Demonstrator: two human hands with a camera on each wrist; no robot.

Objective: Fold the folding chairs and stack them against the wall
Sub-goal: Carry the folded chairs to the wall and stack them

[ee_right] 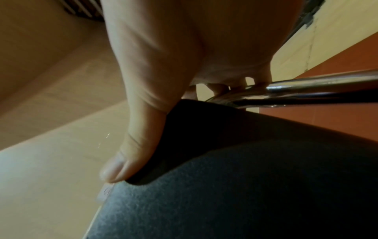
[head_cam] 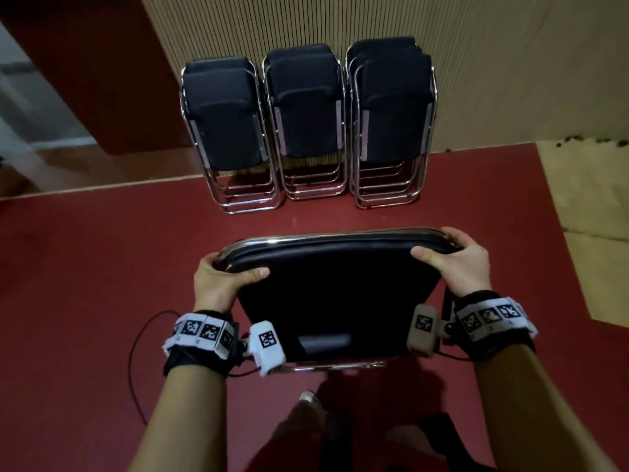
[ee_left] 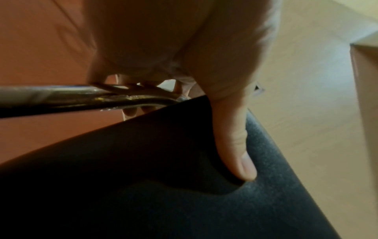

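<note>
Here, a folded black folding chair (head_cam: 337,287) held up between two hands over the red floor (head_cam: 102,253), chrome top rail uppermost and pad facing the camera. Left hand (head_cam: 221,277) clamped on the chair's top left corner: fingers curled over the chrome tube (ee_left: 61,97), thumb (ee_left: 235,145) pressed flat into the black padding, denting it. Right hand (head_cam: 466,264) gripping the top right corner in mirror fashion, fingers wrapped behind the rail (ee_right: 317,90), thumb (ee_right: 139,137) laid along the pad's edge. Chair thus spanning the gap between both hands, its body hanging below them and its lower crossbar near the wearer's knees. Marker-covered bands (head_cam: 204,332) strapped to both wrists, a cable trailing from the left one.

Ahead, well apart from the carried chair, three stacks of folded chairs leaning against the ribbed beige wall (head_cam: 493,63): left stack (head_cam: 228,131), middle stack (head_cam: 306,117), right stack (head_cam: 391,114), set side by side with chrome feet resting on the floor at the wall's base. Pale flooring (head_cam: 585,199) bordering the red strip on the right.
</note>
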